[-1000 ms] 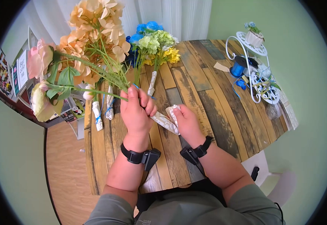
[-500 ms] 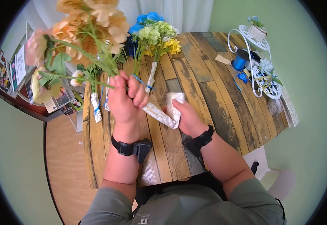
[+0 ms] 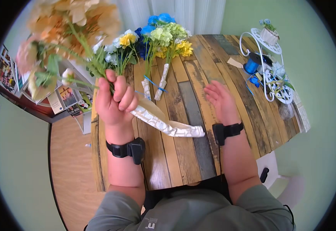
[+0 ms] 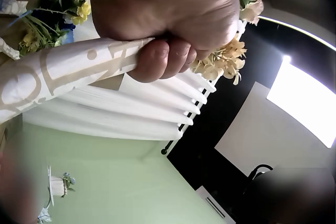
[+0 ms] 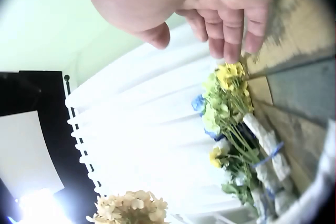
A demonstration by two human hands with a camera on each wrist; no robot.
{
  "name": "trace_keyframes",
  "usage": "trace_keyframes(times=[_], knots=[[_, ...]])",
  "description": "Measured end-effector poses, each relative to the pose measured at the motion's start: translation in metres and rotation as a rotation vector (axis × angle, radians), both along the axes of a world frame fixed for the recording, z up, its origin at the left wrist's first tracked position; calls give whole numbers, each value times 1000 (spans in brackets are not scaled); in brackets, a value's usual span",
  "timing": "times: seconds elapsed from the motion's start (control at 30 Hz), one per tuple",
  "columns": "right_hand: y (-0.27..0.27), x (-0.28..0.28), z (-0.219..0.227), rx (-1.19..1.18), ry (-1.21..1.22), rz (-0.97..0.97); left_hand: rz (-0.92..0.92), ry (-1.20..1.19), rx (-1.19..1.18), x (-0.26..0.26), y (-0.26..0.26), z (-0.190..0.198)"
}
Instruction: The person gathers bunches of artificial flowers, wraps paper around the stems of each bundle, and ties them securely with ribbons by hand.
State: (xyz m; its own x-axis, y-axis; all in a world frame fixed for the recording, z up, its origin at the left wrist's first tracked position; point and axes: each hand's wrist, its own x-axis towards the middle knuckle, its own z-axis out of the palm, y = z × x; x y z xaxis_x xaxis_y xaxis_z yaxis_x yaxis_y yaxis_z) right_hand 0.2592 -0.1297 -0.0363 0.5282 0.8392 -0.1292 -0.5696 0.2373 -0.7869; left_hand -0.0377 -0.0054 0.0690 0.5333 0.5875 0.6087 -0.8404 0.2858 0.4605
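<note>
My left hand [image 3: 116, 101] grips a bunch of artificial flowers by the green stems [image 3: 93, 63], its fingers curled round them. Large orange blooms [image 3: 81, 19] and a pink flower [image 3: 26, 57] fan out to the upper left, somewhat blurred. From under that fist a folded strip of white-and-beige patterned paper [image 3: 175, 129] runs right, its far end loose. The left wrist view shows the paper [image 4: 73, 71] coming out beside the curled fingers [image 4: 152, 61]. My right hand [image 3: 222, 102] is apart from the paper, over the table to its right, fingers extended and holding nothing.
Wrapped bouquets tied with blue ribbon, among them a green-and-yellow one [image 3: 168, 36], lie along the back of the wooden table [image 3: 193, 161]. At right, a spool of blue ribbon [image 3: 251, 66] stands beside a white metal stand [image 3: 266, 42]. A magazine rack [image 3: 66, 101] is at left.
My right hand has let go of the paper and moved right, its fingers opening. My left hand has carried the flowers left, and the paper end has unfolded to the right.
</note>
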Motion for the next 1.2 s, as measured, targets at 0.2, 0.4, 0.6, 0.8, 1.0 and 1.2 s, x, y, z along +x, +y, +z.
trace_keyframes(times=[0.2,0.4,0.6,0.8,1.0,1.2], knots=[[-9,-66,10,-45,-342,642,-440,38,-46,17,-9,-10],[-25,-111,17,235,-233,1065,-594,139,-135,40,-18,-27],[-24,-121,8,59,-312,997,-496,181,-112,44,-13,-36],[-25,-125,4,11,-383,898,-415,246,-99,47,-12,-35],[-25,-116,11,-26,-466,688,78,438,-64,66,-33,-22],[-16,-94,7,6,-506,457,3,951,142,72,-35,-38]])
